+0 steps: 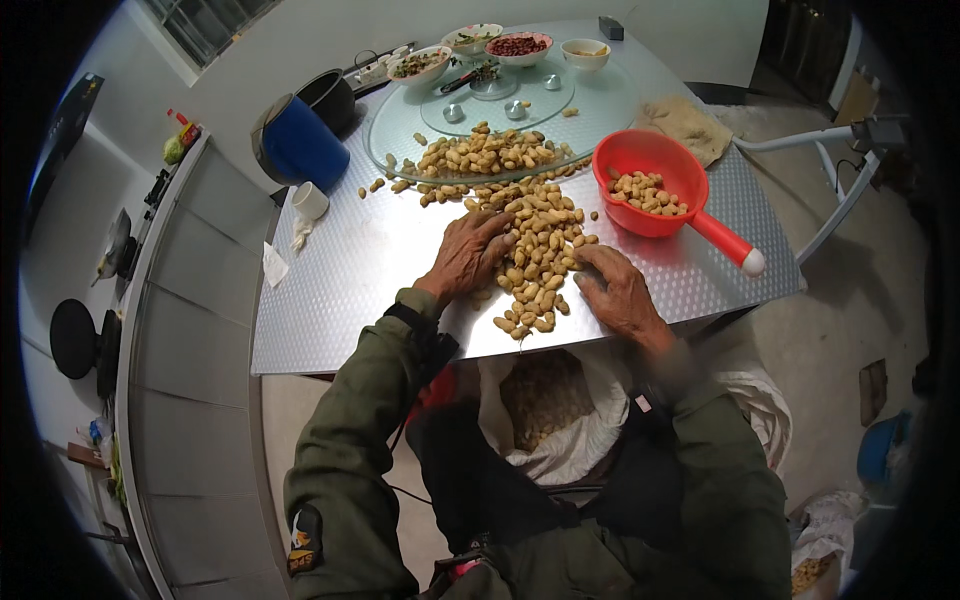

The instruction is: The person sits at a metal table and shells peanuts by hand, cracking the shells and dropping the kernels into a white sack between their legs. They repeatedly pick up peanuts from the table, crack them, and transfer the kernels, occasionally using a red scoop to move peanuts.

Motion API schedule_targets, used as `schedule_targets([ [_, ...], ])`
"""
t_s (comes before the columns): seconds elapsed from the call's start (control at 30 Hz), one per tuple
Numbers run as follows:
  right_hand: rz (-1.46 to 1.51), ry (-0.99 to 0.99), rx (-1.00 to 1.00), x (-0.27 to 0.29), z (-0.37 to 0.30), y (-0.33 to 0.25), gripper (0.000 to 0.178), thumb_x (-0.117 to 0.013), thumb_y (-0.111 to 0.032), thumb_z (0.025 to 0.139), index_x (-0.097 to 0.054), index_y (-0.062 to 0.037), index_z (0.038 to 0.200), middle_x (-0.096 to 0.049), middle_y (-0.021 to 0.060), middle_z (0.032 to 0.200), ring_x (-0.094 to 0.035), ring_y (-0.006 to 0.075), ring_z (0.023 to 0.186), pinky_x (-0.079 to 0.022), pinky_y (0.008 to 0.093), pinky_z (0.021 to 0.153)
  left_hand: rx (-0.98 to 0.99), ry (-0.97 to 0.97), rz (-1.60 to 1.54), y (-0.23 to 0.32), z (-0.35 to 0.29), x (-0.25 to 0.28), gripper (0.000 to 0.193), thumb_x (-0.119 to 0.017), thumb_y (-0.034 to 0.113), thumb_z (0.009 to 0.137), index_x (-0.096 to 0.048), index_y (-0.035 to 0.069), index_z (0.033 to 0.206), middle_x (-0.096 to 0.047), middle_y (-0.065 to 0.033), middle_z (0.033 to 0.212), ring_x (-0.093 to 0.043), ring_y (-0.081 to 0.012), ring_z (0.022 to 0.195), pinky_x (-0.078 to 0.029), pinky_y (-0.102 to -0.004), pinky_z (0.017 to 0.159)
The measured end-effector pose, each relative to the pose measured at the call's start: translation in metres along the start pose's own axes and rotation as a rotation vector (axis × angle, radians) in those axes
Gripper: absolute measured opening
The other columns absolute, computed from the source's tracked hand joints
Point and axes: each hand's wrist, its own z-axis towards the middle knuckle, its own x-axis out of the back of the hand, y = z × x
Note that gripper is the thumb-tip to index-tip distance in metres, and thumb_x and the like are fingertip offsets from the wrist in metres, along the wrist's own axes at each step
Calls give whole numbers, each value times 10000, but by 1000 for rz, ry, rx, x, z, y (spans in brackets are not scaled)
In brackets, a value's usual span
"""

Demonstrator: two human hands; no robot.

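Note:
A long heap of unshelled peanuts [545, 235] runs from the glass turntable [390, 130] down to the near edge of the metal table [360, 285]. My left hand [468, 252] lies against the heap's left side, fingers stretched over the nuts. Beside the heap's right side is my right hand [622, 292], its fingers slightly bent and apart, with the thumb next to the nuts. Neither hand visibly grips anything. Below the table edge, between my knees, an open white sack [600, 425] holds more peanuts. To the right stands a red dipper [668, 152] with peanuts inside.
Several bowls of food [515, 62] stand at the turntable's far side. A blue container [305, 140], a black pot [330, 98] and a white cup [310, 202] are on the left. A tan cloth [690, 128] lies behind the dipper. Another sack [830, 530] sits lower right.

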Motion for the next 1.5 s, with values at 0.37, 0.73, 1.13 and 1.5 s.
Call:
schedule_targets([
  [0.37,21,16,-30,-2,0,4,302,-695,-82,912,-665,32,1190,-705,211,1197,-671,388,1139,-527,461,1003,276,521,-238,-22,-77,52,516,-590,318,1079,-555,4,1486,-592,-232,1468,-575,-354,1361,-465,-446,1142],
  [0.73,12,-5,-58,-1,1,5,340,-691,-116,917,-666,30,1223,-695,224,1227,-684,375,1134,-536,445,1007,456,539,-467,-17,-107,-9,564,-519,310,1111,-447,-22,1561,-508,-287,1538,-544,-380,1390,-457,-445,1161],
  [1.13,25,9,-50,1,1,1,318,-699,-110,926,-669,31,1209,-698,215,1199,-700,351,1081,-553,433,961,207,477,-47,28,-62,-19,297,-707,189,953,-723,-63,1109,-628,-235,1324,-566,-405,1284,-466,-492,1085],
  [1.5,28,19,-39,-1,0,6,301,-703,-87,930,-673,41,1200,-704,212,1196,-713,341,1053,-573,425,945,97,493,-69,26,-56,-33,165,-730,105,911,-686,-46,964,-642,-224,1286,-573,-396,1256,-453,-502,1081],
])
